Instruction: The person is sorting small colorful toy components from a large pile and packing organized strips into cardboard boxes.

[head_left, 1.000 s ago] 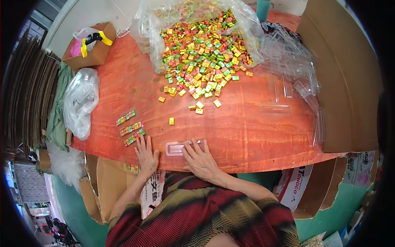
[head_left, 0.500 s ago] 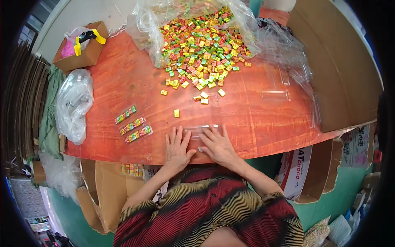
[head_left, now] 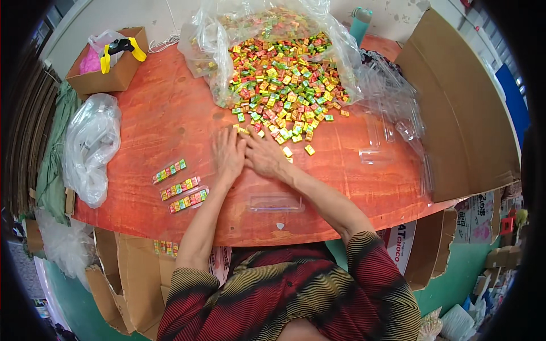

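Both my hands reach to the near edge of a big heap of small foil-wrapped candies [head_left: 284, 85], yellow, green, red and orange. My left hand [head_left: 230, 154] lies over the table with its fingers stretched out, slightly blurred. Beside it, my right hand [head_left: 265, 154] has its fingers extended to the closest candies, partly hiding them; I see nothing gripped. Between my forearms and the table's front edge rests an empty clear plastic tray [head_left: 276, 209]. To the left lie three narrow clear trays, each with a row of candies, such as the lowest filled tray [head_left: 189, 200].
A clear plastic bag [head_left: 224, 74] surrounds the heap. More clear trays [head_left: 375, 156] lie at right, before a tall cardboard panel [head_left: 463, 113]. At left are a small carton [head_left: 108, 77] and a crumpled plastic bag [head_left: 91, 150]. A teal bottle [head_left: 360, 25] stands behind. Open cartons [head_left: 133, 267] sit below the table.
Both hands have moved forward from the empty tray to the edge of the candy heap. The tray stays near the table's front. The view has shifted slightly.
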The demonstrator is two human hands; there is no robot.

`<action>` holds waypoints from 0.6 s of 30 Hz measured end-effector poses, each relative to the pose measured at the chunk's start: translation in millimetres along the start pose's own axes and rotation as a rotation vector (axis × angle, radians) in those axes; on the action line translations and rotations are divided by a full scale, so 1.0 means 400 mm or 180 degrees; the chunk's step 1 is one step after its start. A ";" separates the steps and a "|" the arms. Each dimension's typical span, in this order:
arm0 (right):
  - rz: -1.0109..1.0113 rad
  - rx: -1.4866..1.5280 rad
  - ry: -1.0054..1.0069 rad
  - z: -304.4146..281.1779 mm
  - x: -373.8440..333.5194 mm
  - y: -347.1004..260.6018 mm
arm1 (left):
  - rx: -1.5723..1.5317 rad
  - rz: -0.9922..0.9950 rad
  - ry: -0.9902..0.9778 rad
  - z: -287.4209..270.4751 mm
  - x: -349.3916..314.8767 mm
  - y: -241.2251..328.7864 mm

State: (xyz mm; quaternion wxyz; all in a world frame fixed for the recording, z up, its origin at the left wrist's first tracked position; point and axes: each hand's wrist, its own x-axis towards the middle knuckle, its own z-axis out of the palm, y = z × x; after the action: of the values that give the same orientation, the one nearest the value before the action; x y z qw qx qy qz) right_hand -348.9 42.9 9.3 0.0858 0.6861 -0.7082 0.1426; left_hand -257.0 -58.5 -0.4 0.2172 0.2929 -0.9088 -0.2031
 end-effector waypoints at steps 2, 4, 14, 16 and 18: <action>0.0119 -0.0158 -0.0160 -0.003 -0.016 0.047 | 0.0072 0.0288 -0.0193 0.035 0.012 0.025; 0.0141 -0.0244 -0.0178 -0.004 -0.043 0.069 | -0.0138 0.0142 -0.0364 0.049 -0.001 0.045; 0.1272 0.0673 0.0461 -0.129 -0.156 0.061 | -0.0563 0.0212 -0.0025 -0.036 -0.106 0.108; 0.1074 0.0680 0.0859 -0.099 -0.109 0.046 | -0.0405 0.0118 -0.0184 -0.032 -0.094 0.120; 0.0873 0.0687 0.1265 -0.062 -0.060 0.048 | -0.0255 0.0345 -0.0030 -0.009 -0.073 0.118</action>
State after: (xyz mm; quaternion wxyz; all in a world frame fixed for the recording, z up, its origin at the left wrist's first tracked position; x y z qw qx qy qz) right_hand -368.8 74.1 23.5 0.1295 0.5474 -0.7445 0.3596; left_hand -254.9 -5.9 17.9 0.2351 0.2334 -0.9154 -0.2287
